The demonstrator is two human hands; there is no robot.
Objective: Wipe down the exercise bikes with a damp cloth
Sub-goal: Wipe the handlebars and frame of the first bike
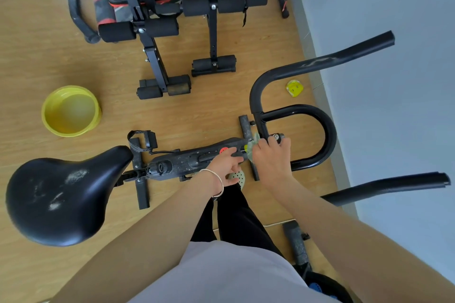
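Note:
A black exercise bike (177, 162) stands below me, its dusty saddle (61, 194) at lower left and its handlebars (320, 61) at right. My right hand (270, 157) grips a pale green cloth (253, 145) against the frame at the foot of the handlebar post. My left hand (226, 162), a bangle on its wrist, rests with relaxed fingers on the frame beside a red knob (224, 150).
A yellow basin of water (71, 110) sits on the wooden floor at left. A black sit-up bench (157, 32) stands behind the bike. A small yellow object (294, 88) lies near the grey wall (394, 106) at right. Another black machine part (298, 243) lies at lower right.

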